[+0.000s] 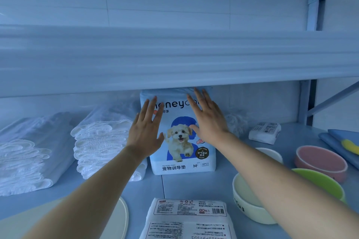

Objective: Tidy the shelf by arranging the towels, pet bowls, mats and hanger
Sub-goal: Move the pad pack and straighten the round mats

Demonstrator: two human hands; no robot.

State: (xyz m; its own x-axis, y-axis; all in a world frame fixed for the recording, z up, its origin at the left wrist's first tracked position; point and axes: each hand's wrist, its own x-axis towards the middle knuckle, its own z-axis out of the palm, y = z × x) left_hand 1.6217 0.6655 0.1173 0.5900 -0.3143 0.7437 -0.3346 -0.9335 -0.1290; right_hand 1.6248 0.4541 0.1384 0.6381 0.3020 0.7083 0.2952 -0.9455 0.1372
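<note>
L hand [144, 132] & R hand [208, 120], fingers spread, over pad pack [182, 141]; towel stack [101, 141] left, pink bowl [320, 169] right; shelf beam [174, 60] hides its top. Label: "TRAINING PADS", "M+", "38PCS".

Dim, even light with a strong blue cast and faint shadows. The upper shelf [174, 58] looks soft, bowing toward three and nine o'clock.

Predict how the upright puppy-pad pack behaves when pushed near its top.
Pad pack stands taller than wide, so a high push may tip it backward. Glossy film wrap likely slides easily on the smooth shelf. Soft rounded corners suggest it squashes, not rigid.
</note>
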